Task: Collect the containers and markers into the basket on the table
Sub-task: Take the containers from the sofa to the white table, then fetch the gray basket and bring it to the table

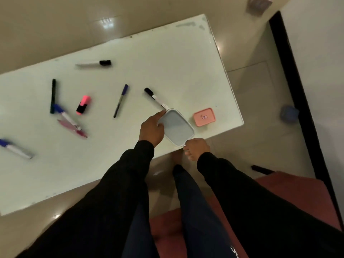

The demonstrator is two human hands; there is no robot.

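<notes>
Grey container at table's near right edge: left hand fingers curled round its left rim, right hand pinching near corner.

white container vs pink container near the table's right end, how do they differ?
The white container is larger; the pink container is smaller. The white one is held at opposite sides by the left hand and right hand; the pink one lies untouched. The white one overhangs the table edge; the pink one sits fully on. Both are rounded rectangles.
</notes>
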